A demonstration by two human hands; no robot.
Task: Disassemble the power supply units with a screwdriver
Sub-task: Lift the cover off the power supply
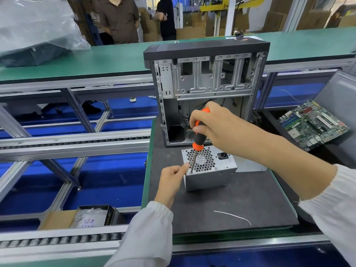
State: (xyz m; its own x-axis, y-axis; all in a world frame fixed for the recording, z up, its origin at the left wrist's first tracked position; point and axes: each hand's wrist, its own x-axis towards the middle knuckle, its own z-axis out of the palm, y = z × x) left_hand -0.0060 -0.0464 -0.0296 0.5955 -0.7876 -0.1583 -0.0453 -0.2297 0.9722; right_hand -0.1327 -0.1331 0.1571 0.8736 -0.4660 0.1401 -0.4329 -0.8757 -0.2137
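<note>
Head view looks down on a dark mat (221, 205) laid over the green-edged surface (148, 151), with the power supply unit (210, 168) standing near the mat's middle, its honeycomb grille face turned upward and its black power socket (222, 156) at the far right of that face; the right hand (212, 124) reaches in from the right, forearm sloping down from a white gathered sleeve (331, 209), wrist bent so the fingers curl round the orange-and-black handle of the screwdriver (198, 137); the thumb lies across the handle's black middle; the screwdriver stands nearly upright, leaning slightly, and its shaft runs down to a screw at the near left corner of the grille face; the left hand (171, 183) comes up from below in its own white sleeve (148, 232), fingers loosely curled, thumb tip and forefinger pressed against the near left corner of the unit just beside the shaft, so the two hands work well apart in height but meet at the same corner; behind the unit an open computer case (208, 89) stands upright, bare metal inside; a motherboard (314, 124) lies tilted at the right; a thin white wire (233, 215) rests on the mat nearer the camera; a plastic-wrapped case (34, 33) sits on the far green belt at upper left.
</note>
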